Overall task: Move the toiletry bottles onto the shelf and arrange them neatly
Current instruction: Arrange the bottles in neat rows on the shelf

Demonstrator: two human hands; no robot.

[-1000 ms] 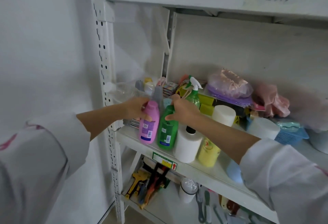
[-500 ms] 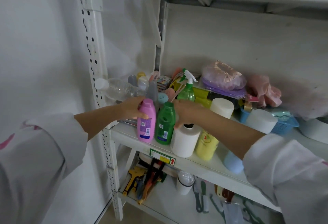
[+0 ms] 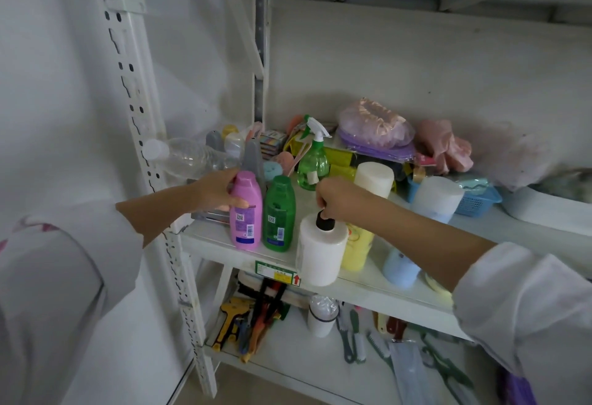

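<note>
Your left hand (image 3: 214,191): wrapped around the upper part of the pink bottle (image 3: 245,210), thumb across its front. Your right hand (image 3: 336,198): fingertips pinched on the black cap of the white bottle (image 3: 320,252).

Shelf (image 3: 384,289), front row, left to right:
- Pink bottle, upright, near the front lip, close to the left upright post (image 3: 150,154).
- Green bottle (image 3: 278,214), upright, just beside the pink one, a narrow gap between them.
- White bottle, upright, at the very front edge, its base partly covering the shelf label (image 3: 278,275).
- Yellow bottle (image 3: 357,250), touching the white one on its far side.
- Pale blue container (image 3: 400,268), near the lip, under your right forearm.

Behind the row: green spray bottle (image 3: 313,162), clear plastic bottle (image 3: 189,158) lying on its side against the post, two white cylinders, a blue basket (image 3: 477,201), crumpled bags and packets filling the back.

Open room: a bare strip of shelf between green and white bottles; another along the front right, past the blue container.
</note>
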